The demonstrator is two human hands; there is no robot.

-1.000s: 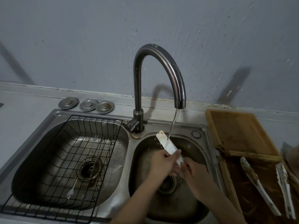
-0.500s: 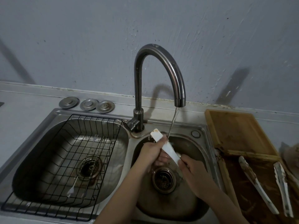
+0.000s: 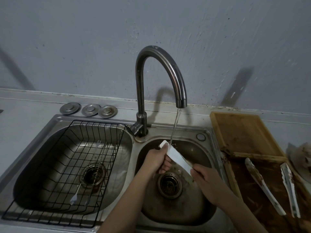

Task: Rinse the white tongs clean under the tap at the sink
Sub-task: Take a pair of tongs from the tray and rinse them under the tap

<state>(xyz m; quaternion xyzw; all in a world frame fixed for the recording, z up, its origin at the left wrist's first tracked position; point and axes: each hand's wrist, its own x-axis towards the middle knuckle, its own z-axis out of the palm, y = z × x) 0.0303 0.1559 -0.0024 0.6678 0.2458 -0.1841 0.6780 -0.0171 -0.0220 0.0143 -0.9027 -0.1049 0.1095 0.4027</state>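
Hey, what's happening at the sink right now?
A person is rinsing white tongs under the running tap, over the right basin. The left hand grips them near the upper end, where the water lands; the right hand holds the lower end. Two more dirty tongs wait on the stained wooden tray to the right. A black wire rack with a couple of thin utensils sits in the left basin.

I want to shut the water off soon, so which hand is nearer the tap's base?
Left. The left hand grips the white tongs just in front of the tap's base; the right hand holds their other end, farther right and nearer the person.
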